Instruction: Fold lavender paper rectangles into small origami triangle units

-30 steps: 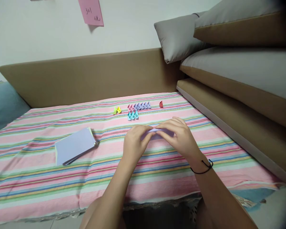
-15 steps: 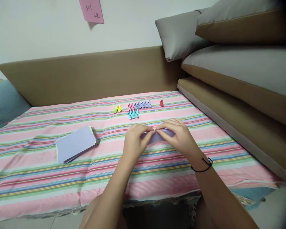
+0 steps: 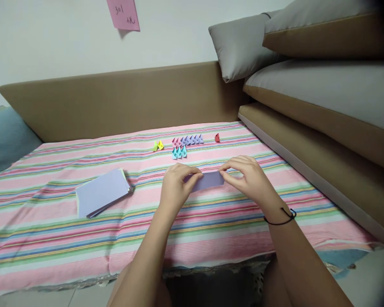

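A narrow purple strip of folded paper (image 3: 209, 181) is stretched between my two hands, just above the striped cloth. My left hand (image 3: 181, 184) pinches its left part between thumb and fingers. At the other end, my right hand (image 3: 245, 177) grips the upper right corner with thumb and forefinger. Beyond the hands lie small folded paper pieces: a row of pink and purple pieces (image 3: 192, 140), turquoise pieces (image 3: 179, 152), yellow-green pieces (image 3: 158, 146) and a single red piece (image 3: 217, 137). A stack of purple paper sheets (image 3: 102, 192) rests to the left.
The striped cloth (image 3: 141, 243) covers the seat under everything. Behind it rises a brown backrest (image 3: 124, 102). Large grey and brown cushions (image 3: 323, 89) are piled on the right, and a blue pillow (image 3: 9, 136) sits at the far left. A pink note (image 3: 124, 15) hangs on the wall.
My hands have moved apart along the purple paper, the right one sliding to its right end. More of the strip's middle now shows. The other paper pieces stay put.
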